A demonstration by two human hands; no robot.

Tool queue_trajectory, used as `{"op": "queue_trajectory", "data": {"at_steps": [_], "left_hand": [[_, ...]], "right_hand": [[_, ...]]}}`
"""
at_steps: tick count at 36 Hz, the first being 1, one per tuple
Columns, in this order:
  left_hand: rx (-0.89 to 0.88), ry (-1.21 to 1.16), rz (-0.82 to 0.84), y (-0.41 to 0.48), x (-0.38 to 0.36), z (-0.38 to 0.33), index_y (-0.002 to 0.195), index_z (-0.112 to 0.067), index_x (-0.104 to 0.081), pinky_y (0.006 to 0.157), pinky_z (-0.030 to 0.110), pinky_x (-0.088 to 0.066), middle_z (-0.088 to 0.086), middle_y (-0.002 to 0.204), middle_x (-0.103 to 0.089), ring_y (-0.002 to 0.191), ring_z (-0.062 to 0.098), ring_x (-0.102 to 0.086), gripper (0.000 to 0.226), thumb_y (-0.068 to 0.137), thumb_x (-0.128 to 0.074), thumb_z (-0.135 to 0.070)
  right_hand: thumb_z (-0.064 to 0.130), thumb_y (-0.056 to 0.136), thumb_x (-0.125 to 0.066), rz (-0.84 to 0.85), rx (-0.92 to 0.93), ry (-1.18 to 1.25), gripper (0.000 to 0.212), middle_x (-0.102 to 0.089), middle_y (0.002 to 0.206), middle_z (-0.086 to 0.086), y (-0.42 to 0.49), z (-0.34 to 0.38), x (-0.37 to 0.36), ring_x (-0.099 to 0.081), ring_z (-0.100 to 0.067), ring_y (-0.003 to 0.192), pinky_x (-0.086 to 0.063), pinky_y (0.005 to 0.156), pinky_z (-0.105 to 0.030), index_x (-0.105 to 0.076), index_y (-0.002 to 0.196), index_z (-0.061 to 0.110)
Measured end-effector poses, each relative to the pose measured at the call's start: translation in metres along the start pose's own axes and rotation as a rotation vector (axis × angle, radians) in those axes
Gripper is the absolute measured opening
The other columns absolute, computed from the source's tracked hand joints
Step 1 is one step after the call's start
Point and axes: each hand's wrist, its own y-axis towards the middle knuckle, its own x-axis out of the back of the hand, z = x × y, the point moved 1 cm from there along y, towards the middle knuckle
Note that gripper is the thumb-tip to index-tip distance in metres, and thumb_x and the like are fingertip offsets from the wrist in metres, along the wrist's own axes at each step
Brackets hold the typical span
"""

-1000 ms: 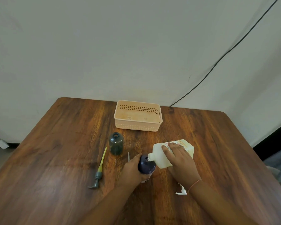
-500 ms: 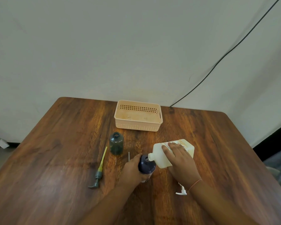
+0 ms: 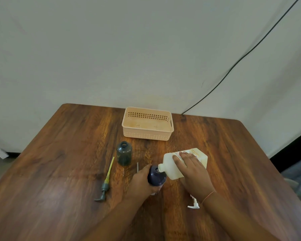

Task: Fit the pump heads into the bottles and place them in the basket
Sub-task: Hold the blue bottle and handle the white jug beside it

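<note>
Brown wood table (image 3: 68,162) against a pale wall (image 3: 129,49). Left hand (image 3: 141,181) grips a dark bottle (image 3: 156,178); right hand (image 3: 191,173) holds a tilted white bottle (image 3: 170,164), its neck at the dark one's mouth. Basket (image 3: 147,136) beyond both hands, grey pump (image 3: 105,183) left of them; bare wood out to either side edge

Open tabletop (image 3: 181,145) separates the basket (image 3: 147,136) from the white bottle (image 3: 170,164); the green bottle (image 3: 124,153) stands leftward.
</note>
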Motion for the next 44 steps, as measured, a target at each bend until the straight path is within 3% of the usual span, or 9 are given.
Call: {"op": "queue_trajectory", "data": {"at_steps": [13,16,20,23,26,29,31,34,44], "left_hand": [[0.024,0.009,0.007,-0.001,-0.001,-0.003,0.135,-0.026,-0.04,0.098,0.029,-0.045,-0.005,0.133,-0.055,0.12,0.016,-0.052,0.08,0.067,-0.08,-0.032],[0.022,-0.001,0.004,-0.001,0.0,-0.003,0.135,-0.027,-0.039,0.097,0.025,-0.044,-0.006,0.134,-0.054,0.121,0.015,-0.052,0.08,0.067,-0.08,-0.032],[0.012,0.007,-0.01,-0.003,0.001,-0.003,0.138,-0.025,-0.037,0.101,0.028,-0.042,-0.005,0.135,-0.053,0.123,0.015,-0.05,0.085,0.066,-0.08,-0.035],[0.017,-0.009,-0.012,-0.003,0.002,-0.004,0.138,-0.024,-0.037,0.101,0.025,-0.04,-0.005,0.134,-0.054,0.121,0.013,-0.05,0.087,0.063,-0.081,-0.035],[0.013,-0.023,-0.007,-0.001,0.002,-0.004,0.135,-0.025,-0.041,0.091,0.014,-0.034,-0.007,0.131,-0.055,0.117,0.009,-0.051,0.084,0.062,-0.082,-0.033],[0.019,-0.032,-0.015,0.002,0.002,-0.005,0.135,-0.025,-0.041,0.087,0.012,-0.033,-0.007,0.13,-0.056,0.113,0.006,-0.05,0.084,0.062,-0.083,-0.033],[0.024,-0.03,-0.025,0.004,0.002,-0.006,0.135,-0.026,-0.041,0.088,0.013,-0.033,-0.007,0.13,-0.056,0.116,0.009,-0.051,0.084,0.062,-0.082,-0.033],[0.016,-0.029,-0.043,0.009,0.002,-0.008,0.134,-0.024,-0.042,0.089,0.014,-0.034,-0.005,0.129,-0.057,0.117,0.011,-0.052,0.082,0.063,-0.082,-0.033],[0.007,-0.025,-0.022,0.022,0.008,-0.009,0.135,-0.021,-0.04,0.097,0.017,-0.036,-0.003,0.132,-0.055,0.119,0.012,-0.05,0.085,0.063,-0.082,-0.035]], "right_hand": [[0.021,0.05,-0.091,-0.002,-0.111,0.036,0.08,-0.065,0.118,-0.014,-0.008,0.001,-0.013,-0.063,-0.033,0.107,-0.052,0.083,-0.047,-0.057,0.121,0.012],[0.024,0.054,-0.09,0.007,-0.186,0.105,0.079,-0.063,0.122,-0.013,-0.009,0.001,-0.018,-0.061,-0.033,0.109,-0.054,0.081,-0.046,-0.055,0.123,0.01],[0.03,0.059,-0.085,-0.048,-0.398,0.354,0.072,-0.062,0.115,-0.008,-0.008,0.0,-0.022,-0.061,-0.026,0.102,-0.057,0.067,-0.032,-0.048,0.12,0.016],[0.033,0.058,-0.083,-0.139,-0.579,0.54,0.063,-0.054,0.094,0.003,-0.006,-0.002,-0.025,-0.054,-0.013,0.081,-0.04,0.046,-0.01,-0.037,0.1,0.029],[0.033,0.055,-0.086,-0.201,-0.734,0.651,0.067,-0.048,0.093,0.005,-0.007,-0.004,-0.034,-0.05,-0.011,0.079,-0.033,0.037,-0.008,-0.033,0.096,0.027],[0.032,0.055,-0.087,-0.237,-0.836,0.718,0.07,-0.047,0.099,0.004,-0.009,-0.003,-0.044,-0.05,-0.014,0.087,-0.043,0.043,-0.01,-0.033,0.098,0.025],[0.029,0.055,-0.087,-0.244,-0.912,0.756,0.072,-0.052,0.107,-0.004,-0.011,-0.002,-0.049,-0.055,-0.021,0.096,-0.054,0.055,-0.024,-0.032,0.101,0.023],[0.023,0.057,-0.087,-0.242,-0.993,0.807,0.074,-0.053,0.118,-0.012,-0.015,0.001,-0.054,-0.055,-0.03,0.108,-0.057,0.07,-0.041,-0.035,0.108,0.017],[0.02,0.057,-0.088,-0.275,-1.063,0.854,0.073,-0.051,0.115,-0.014,-0.021,0.001,-0.063,-0.054,-0.033,0.107,-0.057,0.074,-0.044,-0.033,0.104,0.017]]}}
